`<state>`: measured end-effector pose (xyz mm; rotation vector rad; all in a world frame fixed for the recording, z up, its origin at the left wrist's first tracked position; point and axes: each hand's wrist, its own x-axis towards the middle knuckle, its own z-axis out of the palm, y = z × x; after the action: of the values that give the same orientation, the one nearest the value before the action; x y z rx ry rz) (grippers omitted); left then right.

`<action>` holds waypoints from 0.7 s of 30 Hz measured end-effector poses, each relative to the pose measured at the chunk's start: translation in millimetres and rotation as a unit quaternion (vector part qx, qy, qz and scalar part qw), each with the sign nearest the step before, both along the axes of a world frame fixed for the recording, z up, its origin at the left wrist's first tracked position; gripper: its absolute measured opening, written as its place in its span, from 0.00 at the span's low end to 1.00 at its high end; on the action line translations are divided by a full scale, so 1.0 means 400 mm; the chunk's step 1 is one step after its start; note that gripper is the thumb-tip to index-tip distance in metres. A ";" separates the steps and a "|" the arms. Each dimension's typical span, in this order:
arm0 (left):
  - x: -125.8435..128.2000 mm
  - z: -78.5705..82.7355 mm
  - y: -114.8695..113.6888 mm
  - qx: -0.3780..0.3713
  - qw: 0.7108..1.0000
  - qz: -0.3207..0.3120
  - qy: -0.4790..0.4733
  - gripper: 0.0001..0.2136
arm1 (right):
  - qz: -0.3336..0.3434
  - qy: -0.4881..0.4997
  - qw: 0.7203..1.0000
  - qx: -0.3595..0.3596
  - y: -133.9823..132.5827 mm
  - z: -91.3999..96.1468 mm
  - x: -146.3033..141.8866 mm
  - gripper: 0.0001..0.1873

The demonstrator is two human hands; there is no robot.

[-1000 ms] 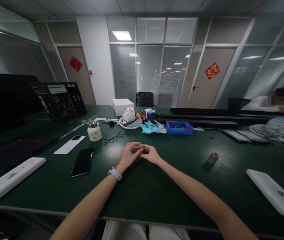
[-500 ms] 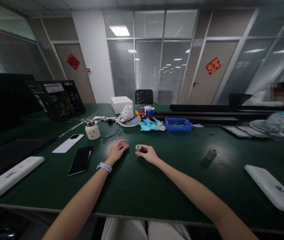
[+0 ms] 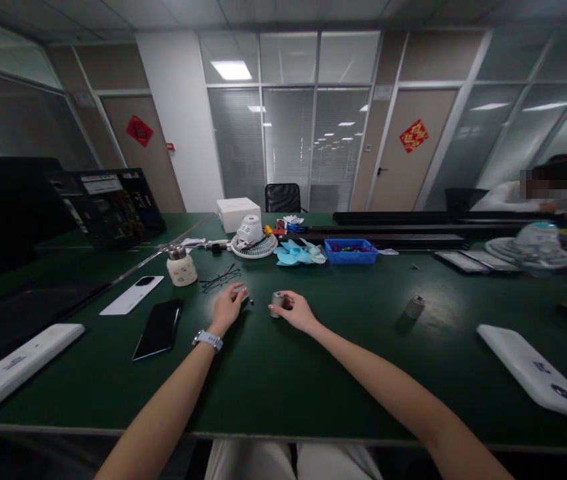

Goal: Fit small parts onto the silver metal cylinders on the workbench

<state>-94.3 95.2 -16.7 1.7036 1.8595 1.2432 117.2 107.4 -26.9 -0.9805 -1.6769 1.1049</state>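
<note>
Cylinder (image 3: pixel 276 305) upright in right hand (image 3: pixel 300 313), away from surface (image 3: pixel 268 387) near edge. Left hand (image 3: pixel 228 309) half-curled, nearer small bit (image 3: pixel 252 301); can't tell if holding.

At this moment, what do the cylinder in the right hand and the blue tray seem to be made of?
The cylinder: probably metal, judging by its grey colour and dull sheen; the exact coating is unclear. The blue tray: likely plastic, with evenly coloured, smooth-looking walls.
</note>
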 end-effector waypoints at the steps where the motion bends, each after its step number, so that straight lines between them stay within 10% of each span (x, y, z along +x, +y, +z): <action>1: -0.001 -0.001 0.000 0.000 1.000 -0.003 0.000 0.19 | 0.004 0.018 0.999 -0.027 0.002 0.005 0.014 0.25; 13: 0.001 0.000 -0.003 -0.009 1.000 -0.004 0.024 0.18 | -0.020 0.057 0.994 -0.088 -0.031 0.031 0.328 0.30; 18: 0.003 0.006 -0.007 -0.015 0.999 0.005 0.035 0.17 | -0.216 -0.035 0.973 0.074 -0.001 0.099 0.443 0.29; 21: 0.004 0.007 -0.007 -0.020 0.999 0.006 0.045 0.17 | -0.396 -0.205 0.880 0.161 0.016 0.146 0.551 0.24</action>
<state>-92.7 92.4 -14.1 1.7580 1.9349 1.1430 337.6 113.7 31.3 -1.5438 -1.4567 0.0691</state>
